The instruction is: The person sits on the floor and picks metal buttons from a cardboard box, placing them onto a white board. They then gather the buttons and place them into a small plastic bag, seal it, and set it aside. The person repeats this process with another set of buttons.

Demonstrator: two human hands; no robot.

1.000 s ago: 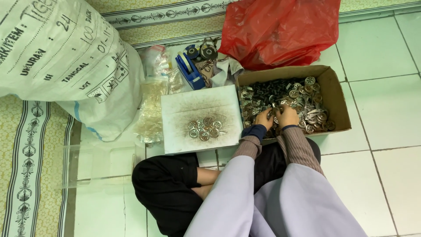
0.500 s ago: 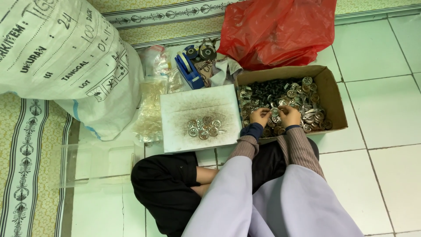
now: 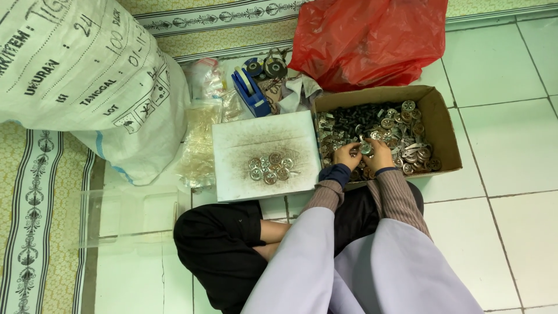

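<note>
Both my hands meet over the cardboard box's (image 3: 442, 125) near edge — left hand (image 3: 347, 156) and right hand (image 3: 381, 152) pinching one metal disc (image 3: 365, 148) between them, equally near.

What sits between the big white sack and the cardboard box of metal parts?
In the head view, a white board with a cluster of round metal pieces, plus clear plastic bags.

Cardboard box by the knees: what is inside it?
The cardboard box holds a heap of small round metal parts, with darker pieces toward the back. Both hands reach in, covering some; the box bottom is hidden.
</note>
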